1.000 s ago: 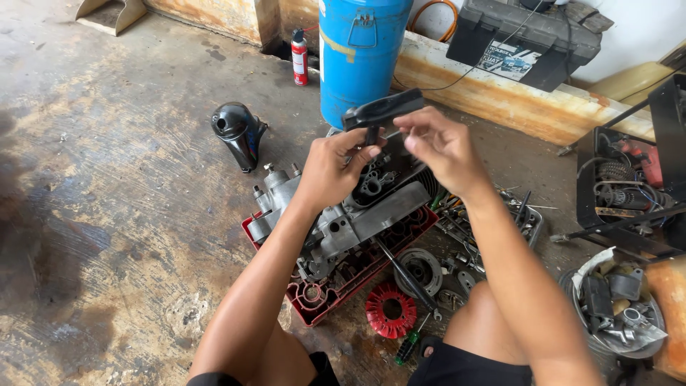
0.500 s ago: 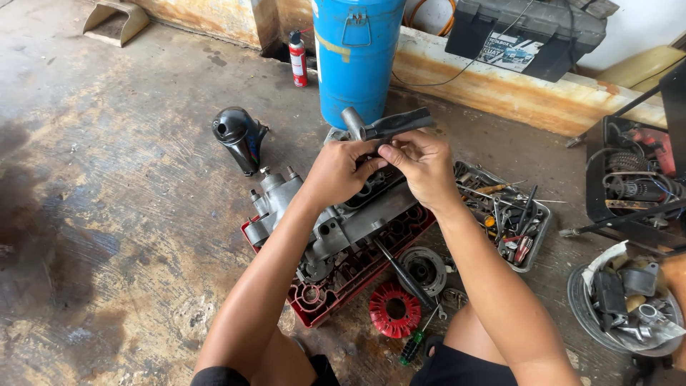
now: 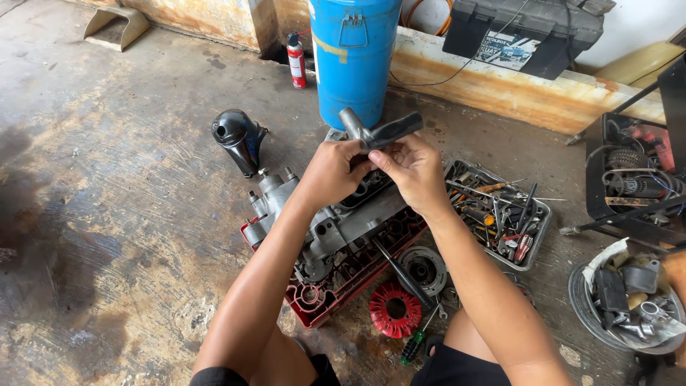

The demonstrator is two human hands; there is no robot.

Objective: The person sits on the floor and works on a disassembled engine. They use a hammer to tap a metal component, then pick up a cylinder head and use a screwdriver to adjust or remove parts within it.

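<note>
Head camera looks down on a T-handle tool point(image 3: 379, 131), grey shaft with a black grip, which I see held above the grey engine case point(image 3: 343, 221). It sits at the middle of the view, just in front of the blue drum point(image 3: 354, 57), tilted, with its black grip pointing up and to the right. My left hand point(image 3: 332, 171) is curled around the lower part of the tool, fingers closed on it. My right hand point(image 3: 414, 171) meets it from the other side, thumb and fingertips pinching the tool just below the black grip. Both hands touch each other over the engine case.

The engine case rests in a red plastic crate point(image 3: 321, 297) on the concrete floor point(image 3: 107, 179). A long screwdriver point(image 3: 400, 275) lies across the crate's near edge, beside a round grey cover point(image 3: 423, 268) and a red toothed wheel point(image 3: 395, 309). A small green-handled screwdriver point(image 3: 414, 347) lies near my knee. To the right of my right forearm stands a grey tray of hand tools point(image 3: 500, 214). Further right is a round pan of parts point(image 3: 629, 300). To the left of the engine case stands a black housing point(image 3: 239, 136). A red spray can point(image 3: 296, 61) stands by the wall, left of the drum, and a black toolbox point(image 3: 529, 32) sits on the ledge behind.
</note>
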